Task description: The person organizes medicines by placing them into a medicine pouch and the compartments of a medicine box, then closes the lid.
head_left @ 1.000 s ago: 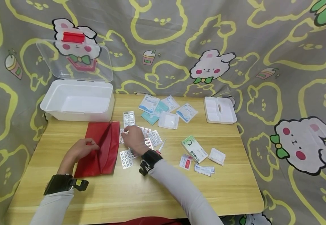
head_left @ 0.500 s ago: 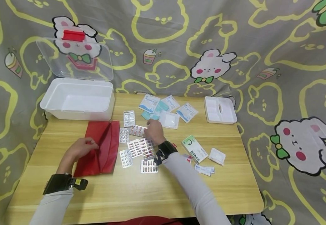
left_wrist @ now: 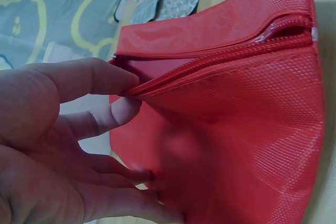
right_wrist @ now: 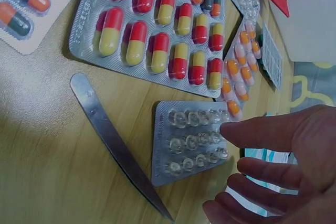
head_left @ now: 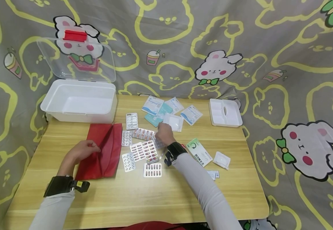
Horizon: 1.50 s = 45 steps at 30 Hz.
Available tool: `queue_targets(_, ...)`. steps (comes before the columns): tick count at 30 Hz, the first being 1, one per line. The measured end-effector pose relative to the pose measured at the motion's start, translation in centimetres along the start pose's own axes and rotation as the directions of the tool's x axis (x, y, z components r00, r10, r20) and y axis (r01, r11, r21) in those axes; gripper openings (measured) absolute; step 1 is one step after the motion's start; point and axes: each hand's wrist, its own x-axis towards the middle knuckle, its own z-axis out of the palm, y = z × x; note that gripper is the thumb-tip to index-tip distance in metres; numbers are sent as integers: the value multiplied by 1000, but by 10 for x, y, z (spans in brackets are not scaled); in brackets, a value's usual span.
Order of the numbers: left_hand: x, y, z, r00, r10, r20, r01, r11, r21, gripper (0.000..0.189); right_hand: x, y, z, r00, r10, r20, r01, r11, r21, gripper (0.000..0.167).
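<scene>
My left hand (head_left: 84,150) pinches the zipper edge of a red pouch (left_wrist: 236,124) between thumb and forefinger. The pouch lies on the table with its zipped mouth parted. My right hand (head_left: 165,134) is at a small blister pack with clear bubbles (right_wrist: 190,140). Its thumb tip lies at that pack's edge, while the other fingers are spread loosely; I cannot tell whether the thumb touches. Metal tweezers (right_wrist: 113,135) lie beside this pack. Red-and-yellow capsule blister packs (right_wrist: 157,40) and orange-and-white ones (right_wrist: 241,69) are close by, several more (head_left: 152,170) around them.
At the back left stands a white box (head_left: 80,102) with its clear lid raised. Surgical packets (head_left: 152,106) lie at the back, a white divided tray (head_left: 225,112) at back right. A green-and-white carton (head_left: 198,152) and a white packet (head_left: 221,159) are to the right.
My right hand has moved right, from the blister packs near the pouch to the small clear-bubble pack, uncovering several packs. My left hand stays at the pouch edge.
</scene>
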Motion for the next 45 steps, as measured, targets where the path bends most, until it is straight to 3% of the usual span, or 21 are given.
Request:
queue_targets(7,2,2,-3,999,-12,37,12,1000,-11,18,6,5,4,995,79,55,-79,997,9,14)
queue_targets(38,0,5,-4,998,-23,65,25,999,-41,17,-3,3,-1,995,78,64,-80,996,34,9)
queue_targets(45,0,6,-4,998,-24,65,27,999,-40,17,-2,5,0,994,85,62,-89,994,67,19)
